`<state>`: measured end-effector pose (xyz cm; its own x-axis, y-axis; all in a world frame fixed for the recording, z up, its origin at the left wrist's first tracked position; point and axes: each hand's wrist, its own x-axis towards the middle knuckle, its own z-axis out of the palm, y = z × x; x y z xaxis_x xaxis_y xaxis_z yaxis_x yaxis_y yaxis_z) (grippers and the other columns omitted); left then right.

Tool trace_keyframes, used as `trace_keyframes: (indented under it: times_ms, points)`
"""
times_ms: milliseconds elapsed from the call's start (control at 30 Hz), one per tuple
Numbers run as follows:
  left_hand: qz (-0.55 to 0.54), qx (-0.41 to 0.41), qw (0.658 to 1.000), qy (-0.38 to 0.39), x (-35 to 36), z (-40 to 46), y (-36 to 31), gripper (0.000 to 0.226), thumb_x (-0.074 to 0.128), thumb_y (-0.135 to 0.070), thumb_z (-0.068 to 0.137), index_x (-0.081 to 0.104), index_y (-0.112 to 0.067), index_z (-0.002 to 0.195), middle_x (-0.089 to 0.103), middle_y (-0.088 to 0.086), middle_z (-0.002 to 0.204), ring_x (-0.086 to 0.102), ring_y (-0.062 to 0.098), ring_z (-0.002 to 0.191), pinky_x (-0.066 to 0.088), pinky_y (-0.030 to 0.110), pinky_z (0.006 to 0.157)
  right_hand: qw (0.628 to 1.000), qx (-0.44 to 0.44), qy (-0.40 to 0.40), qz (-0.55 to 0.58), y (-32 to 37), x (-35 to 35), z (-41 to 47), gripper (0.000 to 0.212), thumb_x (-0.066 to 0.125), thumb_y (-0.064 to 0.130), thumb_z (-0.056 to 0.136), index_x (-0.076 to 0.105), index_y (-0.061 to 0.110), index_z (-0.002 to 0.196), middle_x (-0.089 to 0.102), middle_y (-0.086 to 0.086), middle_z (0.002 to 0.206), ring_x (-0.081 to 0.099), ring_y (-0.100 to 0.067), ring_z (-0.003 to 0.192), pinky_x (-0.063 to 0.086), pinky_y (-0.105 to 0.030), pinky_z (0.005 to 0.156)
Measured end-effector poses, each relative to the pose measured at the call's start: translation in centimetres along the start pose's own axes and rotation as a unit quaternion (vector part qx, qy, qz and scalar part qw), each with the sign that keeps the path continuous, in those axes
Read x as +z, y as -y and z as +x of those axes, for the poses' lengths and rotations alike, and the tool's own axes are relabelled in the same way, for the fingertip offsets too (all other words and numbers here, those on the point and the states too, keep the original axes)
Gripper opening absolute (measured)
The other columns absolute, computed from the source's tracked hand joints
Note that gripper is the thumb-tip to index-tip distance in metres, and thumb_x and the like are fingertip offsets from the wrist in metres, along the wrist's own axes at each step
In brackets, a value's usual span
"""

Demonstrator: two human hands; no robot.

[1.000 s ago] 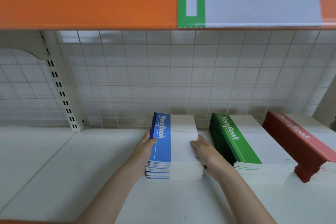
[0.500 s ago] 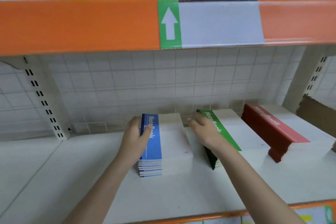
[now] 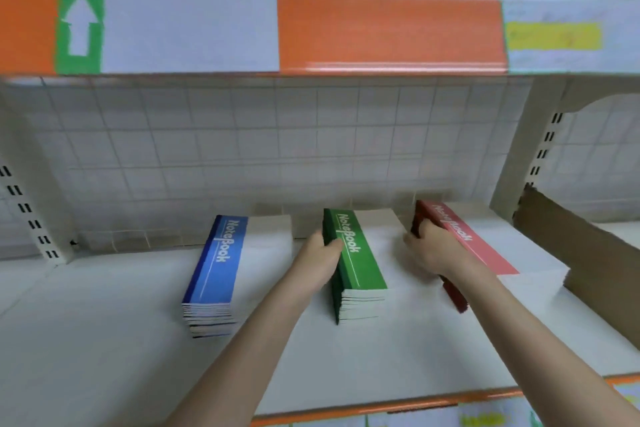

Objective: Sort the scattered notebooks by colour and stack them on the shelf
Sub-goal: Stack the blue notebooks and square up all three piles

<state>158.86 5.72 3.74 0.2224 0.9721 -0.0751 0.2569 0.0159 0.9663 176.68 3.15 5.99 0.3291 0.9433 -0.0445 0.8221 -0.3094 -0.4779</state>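
Observation:
Three notebook stacks lie side by side on the white shelf [image 3: 104, 340]: blue [image 3: 221, 263] on the left, green [image 3: 360, 263] in the middle, red [image 3: 485, 253] on the right. My left hand [image 3: 317, 262] grips the green stack's spine side, thumb on top of the cover. In the gap between the green and red stacks, my right hand [image 3: 433, 253] presses against the green stack's right edge. Its fingertips reach the red stack's spine. The blue stack stands alone, untouched.
A brown cardboard sheet [image 3: 588, 253] leans at the right end of the shelf behind the red stack. The orange-edged upper shelf [image 3: 381, 28] hangs close overhead, loaded with tape rolls and boxes. Slotted uprights [image 3: 27, 201] stand at both sides.
Both hands left the blue stack and shifted right to the green stack. My view moved back and to the right, showing the upper shelf's goods.

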Motion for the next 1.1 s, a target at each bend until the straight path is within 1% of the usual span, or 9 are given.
trace_keyframes:
  times_ms: [100,233,367,533,767,900,967,1033,1100]
  points:
    - [-0.014,-0.068,0.997,-0.035,1.6,1.3,0.7,0.019,0.043,-0.02,0.099,0.05,-0.011,0.114,0.059,0.003,0.113,0.054,0.018,0.097,0.039,0.024,0.083,0.991,0.03,0.055,0.115,-1.5,0.1,0.6,0.036,0.037,0.029,0.101,0.052,0.002,0.121,0.058,-0.008,0.093,0.055,-0.019,0.077,0.04,-0.027,0.072]
    - [-0.087,-0.128,0.986,-0.058,2.9,2.0,1.6,0.037,0.043,-0.027,0.099,0.055,-0.001,0.122,0.063,0.018,0.12,0.06,0.03,0.109,0.043,0.043,0.102,0.926,0.119,0.104,0.344,-2.7,0.7,0.9,0.017,0.045,0.023,0.099,0.05,0.008,0.092,0.05,-0.004,0.07,0.048,-0.016,0.061,0.04,-0.028,0.061]
    - [-0.149,-0.138,0.976,-0.079,3.5,1.0,1.0,0.029,0.039,-0.025,0.101,0.061,-0.006,0.104,0.067,0.015,0.096,0.064,0.027,0.086,0.052,0.034,0.081,0.885,0.117,0.151,0.424,-3.3,2.4,2.2,0.022,0.046,0.027,0.098,0.059,0.009,0.101,0.064,-0.009,0.08,0.06,-0.025,0.068,0.05,-0.033,0.072]
    - [-0.17,-0.137,0.972,-0.084,4.0,1.0,1.3,0.017,0.041,-0.017,0.1,0.057,-0.01,0.096,0.064,0.011,0.082,0.06,0.022,0.068,0.047,0.026,0.058,0.903,0.093,0.152,0.39,-3.8,4.1,4.8,0.042,0.047,0.032,0.095,0.05,0.01,0.13,0.062,-0.013,0.119,0.062,-0.031,0.104,0.046,-0.044,0.099]
    - [-0.172,-0.146,0.969,-0.097,4.2,0.9,1.1,0.02,0.039,-0.019,0.101,0.057,-0.011,0.096,0.064,0.012,0.081,0.06,0.023,0.068,0.046,0.028,0.06,0.902,0.067,0.179,0.386,-4.4,4.9,5.8,0.048,0.046,0.033,0.091,0.043,0.014,0.135,0.06,-0.012,0.123,0.061,-0.031,0.105,0.048,-0.047,0.097]
    - [-0.178,-0.134,0.973,-0.063,3.7,0.6,0.7,0.024,0.048,-0.027,0.098,0.062,-0.008,0.1,0.07,0.01,0.08,0.066,0.023,0.069,0.051,0.03,0.066,0.906,-0.024,0.182,0.38,-4.7,2.4,2.5,0.056,0.059,0.043,0.089,0.042,0.013,0.132,0.062,-0.002,0.117,0.065,-0.016,0.096,0.053,-0.034,0.088]
    - [-0.107,-0.086,0.99,0.006,2.8,0.3,0.5,0.031,0.059,-0.03,0.092,0.061,-0.01,0.115,0.072,0.008,0.099,0.069,0.024,0.09,0.053,0.034,0.083,0.911,-0.114,0.226,0.325,-5.1,0.4,1.0,0.045,0.07,0.04,0.082,0.048,0.025,0.119,0.063,0.015,0.108,0.063,0.002,0.092,0.052,-0.017,0.081]
    - [-0.009,-0.03,0.992,0.121,1.9,-0.6,0.0,0.036,0.065,-0.022,0.087,0.058,-0.016,0.122,0.069,0.003,0.114,0.066,0.02,0.105,0.051,0.031,0.093,0.933,-0.159,0.266,0.185,-5.5,-0.7,0.8,0.087,0.078,0.048,0.07,0.031,0.025,0.139,0.052,0.019,0.126,0.053,0.0,0.114,0.041,-0.013,0.091]
    - [0.059,-0.009,0.979,0.193,1.4,-0.8,-0.3,0.043,0.069,-0.01,0.084,0.056,-0.019,0.124,0.068,0.0,0.118,0.064,0.015,0.11,0.05,0.026,0.094,0.947,-0.144,0.279,0.063,-5.3,-0.8,1.4,0.133,0.082,0.056,0.059,-0.006,0.018,0.151,0.036,0.009,0.146,0.037,-0.013,0.135,0.033,-0.024,0.107]
